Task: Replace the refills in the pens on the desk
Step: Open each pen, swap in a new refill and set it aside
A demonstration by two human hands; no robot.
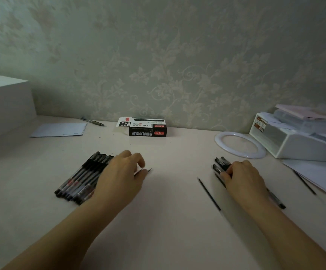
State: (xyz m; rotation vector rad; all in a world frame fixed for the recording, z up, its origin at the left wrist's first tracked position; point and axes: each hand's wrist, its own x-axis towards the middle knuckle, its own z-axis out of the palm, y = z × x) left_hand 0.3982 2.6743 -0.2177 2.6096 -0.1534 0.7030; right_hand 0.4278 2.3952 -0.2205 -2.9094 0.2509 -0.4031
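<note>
A: Pens (81, 177) in a black-capped row lie side by side on the desk (168, 221), just outside our left hand (122, 173), partly under its wrist.

B: And that hand's fingers?

A: They curl around a thin refill (143, 171), pinched between thumb and fingertips, whose point pokes out on the inner side of the hand.

B: What about our right hand (243, 177)?

A: It lies on a smaller bunch of pens (221, 165), fingers bent over their barrels, the caps sticking out beyond the fingertips. We cannot tell whether it truly clamps them or only presses them down.

B: Anything else close to it?

A: A loose refill (208, 193) lies on the desk just inside the right hand, apart from it. One pen end (277, 200) shows from under the right wrist on the outer side, and another thin refill (305, 184) lies further out on the papers (318, 173).

B: Beyond the hands?

A: A black pen box (147, 127) with its flap open stands against the wall between them. Beyond the right hand we see a white ring (240, 145) and a white organizer (298, 137); beyond the left, a sheet of paper (59, 129) and a single pen (93, 121).
</note>
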